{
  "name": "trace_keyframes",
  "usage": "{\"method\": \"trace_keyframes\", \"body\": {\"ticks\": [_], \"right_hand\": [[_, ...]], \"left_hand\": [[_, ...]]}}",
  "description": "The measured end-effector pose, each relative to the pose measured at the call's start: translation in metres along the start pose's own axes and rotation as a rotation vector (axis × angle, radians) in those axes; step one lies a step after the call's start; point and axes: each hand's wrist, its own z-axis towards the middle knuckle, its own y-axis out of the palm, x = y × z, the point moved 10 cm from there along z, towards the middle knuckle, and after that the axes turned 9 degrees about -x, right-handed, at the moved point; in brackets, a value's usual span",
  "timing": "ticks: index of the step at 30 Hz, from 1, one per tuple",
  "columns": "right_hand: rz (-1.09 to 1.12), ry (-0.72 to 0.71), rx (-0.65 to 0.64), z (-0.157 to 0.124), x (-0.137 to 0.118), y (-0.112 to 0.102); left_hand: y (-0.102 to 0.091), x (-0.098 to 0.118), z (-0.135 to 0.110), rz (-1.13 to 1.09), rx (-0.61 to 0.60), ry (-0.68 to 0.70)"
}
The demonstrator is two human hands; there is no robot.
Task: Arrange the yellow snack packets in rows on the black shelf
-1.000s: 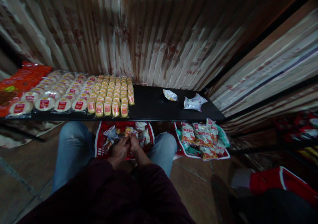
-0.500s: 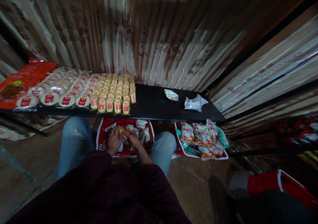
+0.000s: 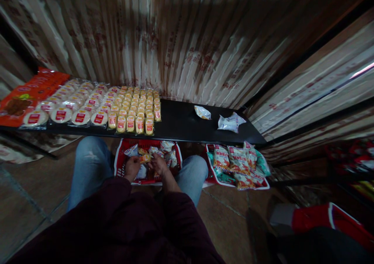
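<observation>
Between my knees, a red basket (image 3: 118,160) holds several wrapped snacks. Over it, my left hand (image 3: 133,166) pinches the left end of a small yellow wrapped cake (image 3: 144,158). My right hand (image 3: 158,163) is at the cake's right end, its fingertips closed against the wrapper. White snack packets (image 3: 172,158) lie in the basket around both hands. On the black shelf above stand rows of similar small yellow wrapped cakes (image 3: 130,124), beside rows of round white wrapped cakes (image 3: 60,115).
An orange packet (image 3: 22,100) lies at the shelf's left end. Two white packets (image 3: 202,112) lie on the right part of the black shelf (image 3: 181,123). A second basket (image 3: 265,184), full of snack bags, stands right of my knee. Another red basket (image 3: 311,217) is at lower right.
My hands have drawn slightly apart, and the yellow wrapped cake has turned from tilted to nearly level between them. More of the basket's contents now shows.
</observation>
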Motion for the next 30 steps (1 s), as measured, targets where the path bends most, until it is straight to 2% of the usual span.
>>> {"method": "trace_keyframes", "body": {"ticks": [3,7,14,19,24,30], "right_hand": [[0.139,0.031,0.030,-0.004,0.002,0.001],[0.205,-0.051,-0.021,-0.004,-0.006,0.008],[0.207,-0.170,0.003,-0.004,-0.013,-0.001],[0.198,-0.168,-0.004,-0.003,-0.008,-0.003],[0.202,-0.139,-0.027,-0.004,-0.004,0.004],[0.221,-0.120,-0.071,-0.003,-0.003,0.010]], "left_hand": [[0.006,0.003,-0.001,-0.024,-0.019,-0.015],[0.018,0.012,-0.008,-0.076,-0.064,-0.010],[0.024,0.044,-0.026,0.065,-0.112,0.129],[0.023,0.045,-0.032,0.084,-0.110,0.123],[0.028,0.037,-0.034,-0.077,-0.153,0.050],[0.035,0.024,-0.039,-0.482,-0.211,-0.119]]}}
